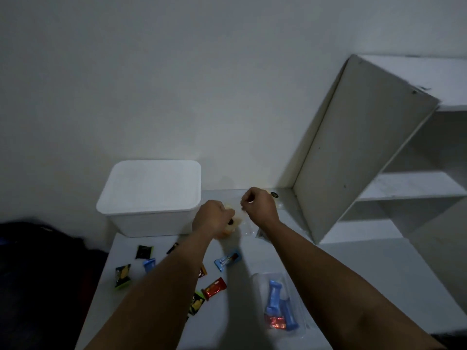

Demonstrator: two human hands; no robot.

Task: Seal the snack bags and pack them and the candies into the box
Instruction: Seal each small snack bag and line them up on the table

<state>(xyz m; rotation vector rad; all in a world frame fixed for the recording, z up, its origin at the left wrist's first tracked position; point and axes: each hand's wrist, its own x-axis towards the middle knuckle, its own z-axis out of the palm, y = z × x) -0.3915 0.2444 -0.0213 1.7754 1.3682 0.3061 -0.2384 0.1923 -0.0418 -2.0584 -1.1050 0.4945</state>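
Early stage: my left hand (211,218) and right hand (257,204) both pinch one clear snack bag (236,222) by the box (149,198), second bag (278,304) and loose candies (214,288) remain on table (366,286), nothing visibly packed.

No legible text in frame. Blue candy wrapper (227,260), centre of frame on the table (379,286), carries white script lettering, too blurred to read. Other wrappers lower left show printing, none readable. White box (151,198): unmarked.
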